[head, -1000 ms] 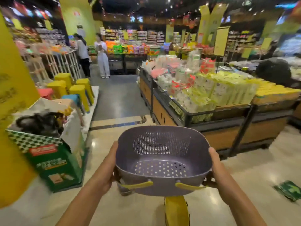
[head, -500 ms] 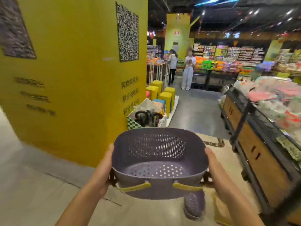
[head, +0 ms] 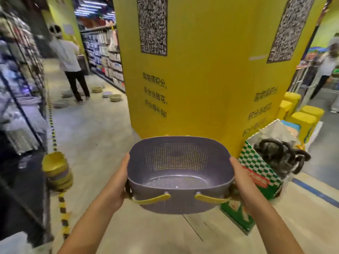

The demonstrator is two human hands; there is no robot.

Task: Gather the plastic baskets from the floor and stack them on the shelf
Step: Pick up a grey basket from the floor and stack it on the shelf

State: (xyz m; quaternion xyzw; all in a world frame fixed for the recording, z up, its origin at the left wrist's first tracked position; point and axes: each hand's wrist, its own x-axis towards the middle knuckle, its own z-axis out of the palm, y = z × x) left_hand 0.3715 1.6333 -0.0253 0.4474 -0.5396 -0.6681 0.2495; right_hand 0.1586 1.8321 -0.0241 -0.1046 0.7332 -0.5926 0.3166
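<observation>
purple basket (head: 180,173) at centre of view, held off the floor. my left hand (head: 117,186) gripped its 9 o'clock end, my right hand (head: 242,180) its 3 o'clock end; thumbs lay on the rim, fingers curled under, out of sight. yellow pillar (head: 211,79) at 12 o'clock. stacked baskets (head: 56,173) at 9 o'clock. loose baskets (head: 115,97) on the floor, far off at 11 o'clock. checkered box (head: 256,173) at 3 o'clock.

We have one view, worn on the head: it faces forward and down, close over the basket (head: 180,173), toward the yellow pillar (head: 211,85) just ahead.
</observation>
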